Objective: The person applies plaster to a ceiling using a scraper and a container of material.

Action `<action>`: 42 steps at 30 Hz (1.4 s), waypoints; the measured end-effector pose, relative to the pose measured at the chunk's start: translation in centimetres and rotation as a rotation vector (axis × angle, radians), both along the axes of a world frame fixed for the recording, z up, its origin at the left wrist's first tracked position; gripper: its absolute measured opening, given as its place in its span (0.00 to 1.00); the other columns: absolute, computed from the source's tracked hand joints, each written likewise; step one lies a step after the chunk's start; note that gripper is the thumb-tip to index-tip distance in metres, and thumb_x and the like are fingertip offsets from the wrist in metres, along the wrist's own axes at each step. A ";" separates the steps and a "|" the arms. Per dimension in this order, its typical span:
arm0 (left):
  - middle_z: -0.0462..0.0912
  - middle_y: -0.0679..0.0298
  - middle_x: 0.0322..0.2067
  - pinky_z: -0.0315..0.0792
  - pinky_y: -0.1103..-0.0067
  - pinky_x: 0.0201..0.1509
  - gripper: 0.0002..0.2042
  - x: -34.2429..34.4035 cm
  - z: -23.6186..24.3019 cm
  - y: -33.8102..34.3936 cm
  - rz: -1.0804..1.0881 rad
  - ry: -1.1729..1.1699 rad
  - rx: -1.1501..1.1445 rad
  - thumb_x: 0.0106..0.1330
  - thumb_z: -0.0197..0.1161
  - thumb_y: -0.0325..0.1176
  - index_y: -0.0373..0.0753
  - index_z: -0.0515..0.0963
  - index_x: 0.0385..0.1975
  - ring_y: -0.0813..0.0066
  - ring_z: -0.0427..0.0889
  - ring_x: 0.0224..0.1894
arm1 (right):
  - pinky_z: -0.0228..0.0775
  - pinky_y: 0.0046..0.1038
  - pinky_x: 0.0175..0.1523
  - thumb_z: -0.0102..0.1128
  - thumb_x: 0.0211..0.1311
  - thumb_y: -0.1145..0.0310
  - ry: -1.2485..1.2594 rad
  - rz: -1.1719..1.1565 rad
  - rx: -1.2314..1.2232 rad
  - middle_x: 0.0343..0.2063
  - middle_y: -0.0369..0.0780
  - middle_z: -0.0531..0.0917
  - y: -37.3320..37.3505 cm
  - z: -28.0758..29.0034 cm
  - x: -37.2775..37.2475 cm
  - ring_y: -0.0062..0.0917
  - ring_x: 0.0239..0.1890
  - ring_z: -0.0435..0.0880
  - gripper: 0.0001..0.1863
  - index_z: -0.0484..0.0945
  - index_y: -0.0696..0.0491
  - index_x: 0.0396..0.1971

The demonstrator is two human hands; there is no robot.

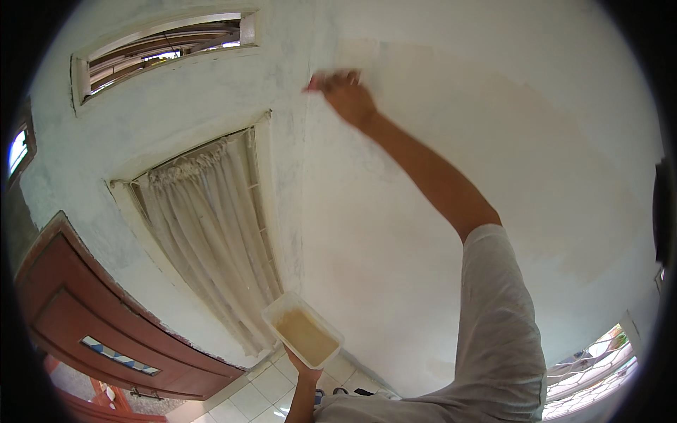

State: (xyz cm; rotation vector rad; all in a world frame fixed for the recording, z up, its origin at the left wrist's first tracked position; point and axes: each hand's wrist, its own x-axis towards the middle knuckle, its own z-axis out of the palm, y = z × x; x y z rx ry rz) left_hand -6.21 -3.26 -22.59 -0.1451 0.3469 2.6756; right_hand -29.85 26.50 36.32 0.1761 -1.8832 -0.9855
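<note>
The broad wall [571,134] right of the curtain [204,190] carries cloudy beige patches, so coating looks well begun there; its uneven areas, and perhaps the blotchy greenish wall [92,169] around the curtain, seem left to do. By the curtain's lower right corner in view is a white tub [286,303] of pale beige liquid [307,340]; the left grip [307,362] supports it from below, fingers mostly hidden. Above and right of the curtain, the right grip [347,100] is closed around a red tool [314,82], too blurred to identify. No brand, label or writing is readable.
</note>
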 end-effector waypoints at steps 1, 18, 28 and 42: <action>0.82 0.71 0.53 0.76 0.65 0.59 0.29 0.0 0.0 0.1 0.000 0.000 0.004 0.73 0.47 0.64 0.48 0.76 0.60 0.68 0.81 0.56 | 0.79 0.49 0.54 0.55 0.65 0.72 0.007 0.078 -0.109 0.43 0.42 0.85 0.8 2.9 -0.3 0.39 0.50 0.84 0.17 0.79 0.55 0.53; 0.77 0.69 0.59 0.75 0.69 0.62 0.29 0.0 1.5 -1.3 -0.010 0.094 0.011 0.78 0.43 0.61 0.47 0.68 0.68 0.70 0.77 0.61 | 0.77 0.55 0.55 0.55 0.64 0.69 -0.421 0.060 0.091 0.47 0.49 0.84 2.9 -19.2 2.1 0.44 0.46 0.85 0.22 0.78 0.60 0.56; 0.78 0.70 0.59 0.74 0.70 0.63 0.30 0.3 1.2 -1.5 0.013 0.072 0.020 0.77 0.43 0.62 0.47 0.69 0.67 0.70 0.77 0.60 | 0.77 0.47 0.61 0.54 0.66 0.69 0.155 0.008 -0.110 0.50 0.50 0.83 4.7 3.4 0.9 0.44 0.52 0.85 0.21 0.76 0.61 0.57; 0.78 0.69 0.59 0.75 0.67 0.62 0.32 0.2 2.9 -1.7 -0.008 0.069 -0.007 0.75 0.44 0.64 0.48 0.69 0.68 0.69 0.77 0.60 | 0.72 0.63 0.58 0.49 0.71 0.65 -0.304 0.124 0.000 0.47 0.54 0.84 0.6 -15.9 4.5 0.47 0.45 0.86 0.20 0.78 0.64 0.53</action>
